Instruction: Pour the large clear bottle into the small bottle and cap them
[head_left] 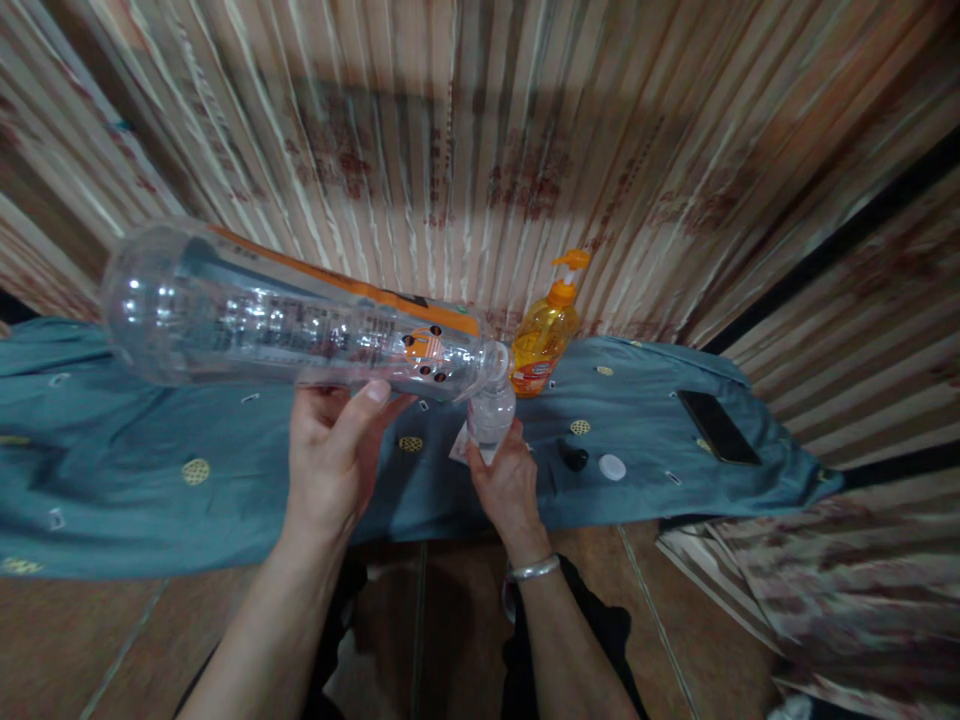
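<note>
Sideways, the big bottle (pixel 300 320) is grasped by the left hand (pixel 334 455), its mouth at the small bottle (pixel 491 415), which is clasped by the right hand (pixel 510 485) near the cloth's (pixel 247 500) front edge. Rightward, cap (pixel 612 467) and phone (pixel 718 428) are separated by cloth.

The large bottle (pixel 300 325) is clear, with an orange band along its side, dark print, and an orange patch surrounded by 4 black spots. The small bottle (pixel 493 412) is colourless and clear. The soap bottle (pixel 538 345) is amber-yellow, its pump (pixel 571 260) bright orange, its label (pixel 535 376) red with white. The cloth (pixel 247 460) is dull teal, scattered with yellow crosshatched ovals and little white-edged rectangles. The phone (pixel 718 427) is black, the round cap (pixel 612 467) white, the bracelet (pixel 536 569) silver. The curtain (pixel 405 150) shows beige and brown stripes with dark red blotchy motifs. The floor tiles (pixel 577 590) are reddish brown with paler lines.
</note>
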